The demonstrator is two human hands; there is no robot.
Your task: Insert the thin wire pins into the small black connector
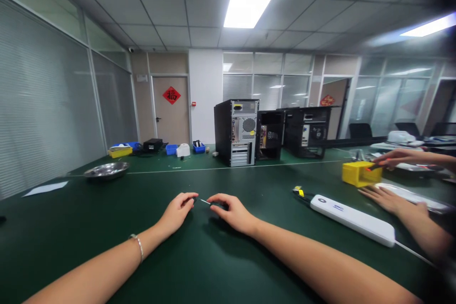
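Note:
My left hand [176, 211], with a bracelet at the wrist, pinches a small black piece [194, 199] just above the green tabletop [160, 266]. Most of that piece is hidden by the fingers, so its kind is unclear. In my right hand [235, 213] is a screwdriver [205, 201], its dark handle under the fingers. The thin metal shaft points left toward the black piece; whether its tip touches cannot be made out.
Black computer cases [223, 133] stand at the back. A white power strip [352, 218] lies right, near a yellow bin [351, 174] and another person's hands [395, 202]. A metal bowl [107, 169] sits at left; blue bins [171, 149] are behind.

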